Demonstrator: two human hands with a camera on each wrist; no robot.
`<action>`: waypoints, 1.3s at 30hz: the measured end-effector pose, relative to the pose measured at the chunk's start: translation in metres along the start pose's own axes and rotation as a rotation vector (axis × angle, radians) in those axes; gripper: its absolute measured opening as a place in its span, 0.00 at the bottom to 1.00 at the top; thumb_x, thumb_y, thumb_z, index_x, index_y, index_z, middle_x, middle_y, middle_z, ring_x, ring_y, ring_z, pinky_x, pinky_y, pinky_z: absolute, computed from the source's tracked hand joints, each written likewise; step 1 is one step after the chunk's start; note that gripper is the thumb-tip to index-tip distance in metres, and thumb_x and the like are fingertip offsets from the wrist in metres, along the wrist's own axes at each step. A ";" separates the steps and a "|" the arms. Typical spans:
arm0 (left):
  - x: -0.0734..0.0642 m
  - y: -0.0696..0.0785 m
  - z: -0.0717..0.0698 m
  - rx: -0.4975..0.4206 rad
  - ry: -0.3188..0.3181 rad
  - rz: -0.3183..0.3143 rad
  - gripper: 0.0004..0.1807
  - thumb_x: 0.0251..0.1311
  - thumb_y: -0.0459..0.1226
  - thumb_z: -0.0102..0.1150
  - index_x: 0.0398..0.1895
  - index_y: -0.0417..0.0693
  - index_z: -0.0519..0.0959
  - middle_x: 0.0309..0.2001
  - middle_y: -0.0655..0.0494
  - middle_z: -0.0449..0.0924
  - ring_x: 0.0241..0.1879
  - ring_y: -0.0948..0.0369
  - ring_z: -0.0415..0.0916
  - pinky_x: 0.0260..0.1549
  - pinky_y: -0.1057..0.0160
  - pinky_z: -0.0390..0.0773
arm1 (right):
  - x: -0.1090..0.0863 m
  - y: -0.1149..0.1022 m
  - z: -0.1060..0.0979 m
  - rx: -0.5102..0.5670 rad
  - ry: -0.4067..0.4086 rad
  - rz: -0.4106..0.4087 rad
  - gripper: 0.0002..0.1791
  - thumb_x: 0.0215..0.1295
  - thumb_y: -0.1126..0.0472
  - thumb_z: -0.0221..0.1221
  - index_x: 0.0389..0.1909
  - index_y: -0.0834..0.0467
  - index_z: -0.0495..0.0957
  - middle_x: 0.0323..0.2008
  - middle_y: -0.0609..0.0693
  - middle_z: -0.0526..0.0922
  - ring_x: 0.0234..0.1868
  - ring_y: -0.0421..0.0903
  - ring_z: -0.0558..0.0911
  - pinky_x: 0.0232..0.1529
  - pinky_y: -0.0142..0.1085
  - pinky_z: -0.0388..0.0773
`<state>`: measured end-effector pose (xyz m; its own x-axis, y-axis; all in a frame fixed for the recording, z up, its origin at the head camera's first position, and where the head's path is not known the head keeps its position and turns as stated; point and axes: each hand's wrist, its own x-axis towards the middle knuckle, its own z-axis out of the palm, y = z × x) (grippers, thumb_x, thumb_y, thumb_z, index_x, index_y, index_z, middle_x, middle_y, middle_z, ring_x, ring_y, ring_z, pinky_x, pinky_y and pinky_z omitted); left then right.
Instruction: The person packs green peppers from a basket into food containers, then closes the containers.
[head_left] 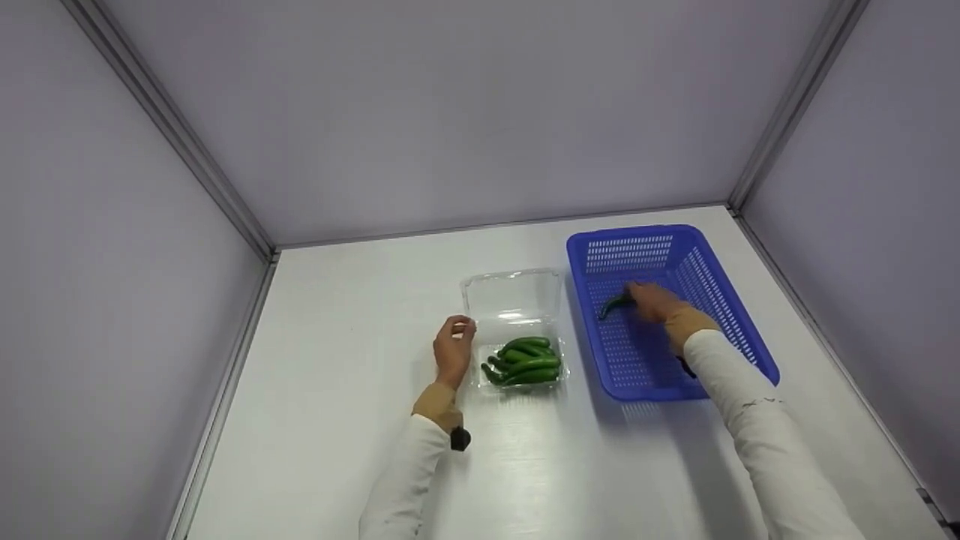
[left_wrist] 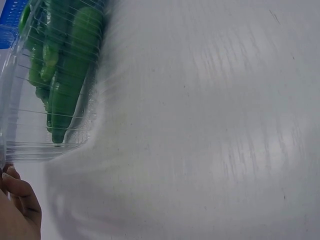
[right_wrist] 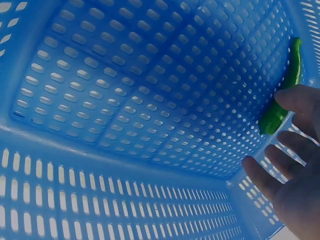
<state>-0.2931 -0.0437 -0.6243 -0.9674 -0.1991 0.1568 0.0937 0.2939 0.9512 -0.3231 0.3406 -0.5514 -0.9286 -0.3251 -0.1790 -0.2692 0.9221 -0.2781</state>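
My right hand is down inside the blue plastic basket, pinching a green chili pepper between thumb and forefinger. In the right wrist view this curved pepper lies close to the basket's floor, while the other fingers spread apart from it. At the left edge of a clear plastic clamshell box, my left hand pinches the rim with thumb and fingertips. Several green chili peppers lie heaped in the box's near half. Its lid stands raised at the back.
Box and basket stand side by side on a white table. Pale panels enclose the back and both sides. Beneath the right wrist a small dark thing shows, mostly hidden; I cannot tell what it is.
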 end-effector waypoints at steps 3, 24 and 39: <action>0.000 0.000 0.000 0.006 -0.003 0.002 0.05 0.67 0.33 0.60 0.42 0.41 0.81 0.36 0.48 0.83 0.38 0.53 0.81 0.35 0.57 0.77 | 0.000 0.001 0.001 0.007 -0.019 0.000 0.20 0.59 0.76 0.56 0.54 0.74 0.68 0.47 0.73 0.76 0.52 0.71 0.75 0.53 0.62 0.70; 0.000 0.002 -0.001 0.023 -0.004 0.007 0.05 0.68 0.33 0.60 0.42 0.40 0.81 0.36 0.47 0.83 0.38 0.52 0.80 0.37 0.55 0.77 | -0.006 -0.002 -0.002 0.025 -0.108 -0.072 0.12 0.60 0.71 0.60 0.42 0.75 0.79 0.37 0.68 0.83 0.39 0.63 0.81 0.43 0.55 0.77; 0.004 -0.003 -0.001 0.008 0.000 0.050 0.05 0.68 0.32 0.60 0.42 0.39 0.81 0.34 0.47 0.83 0.35 0.51 0.82 0.33 0.59 0.76 | -0.005 -0.005 -0.018 0.078 -0.028 -0.070 0.11 0.60 0.68 0.61 0.39 0.73 0.80 0.32 0.60 0.82 0.32 0.54 0.77 0.38 0.51 0.77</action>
<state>-0.2968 -0.0460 -0.6263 -0.9614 -0.1843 0.2041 0.1399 0.3112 0.9400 -0.3220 0.3418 -0.5318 -0.9002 -0.3954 -0.1827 -0.3119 0.8780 -0.3631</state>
